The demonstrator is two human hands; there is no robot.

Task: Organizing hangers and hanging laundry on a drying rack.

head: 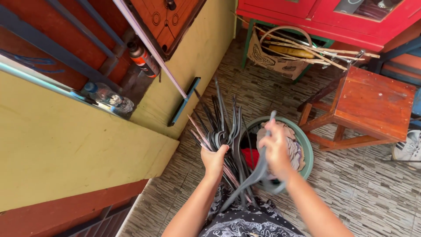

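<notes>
My left hand [213, 159] grips a thick bundle of dark clothes hangers [221, 127] by their hooks, with the hanger arms fanning upward. A single grey hanger [258, 169] is held in my right hand [275, 149], which is raised over a green plastic basin [307, 147]. The basin holds crumpled cloth [293, 138] and something red [251, 157]. The grey hanger slants down toward my lap, close to the bundle.
A red wooden stool [368, 103] stands right of the basin. A green frame with a sack of sticks [285, 55] sits by a red cabinet [324, 15]. A yellow wall ledge [66, 140] with a plastic bottle [107, 96] and a spray can [142, 59] is on the left.
</notes>
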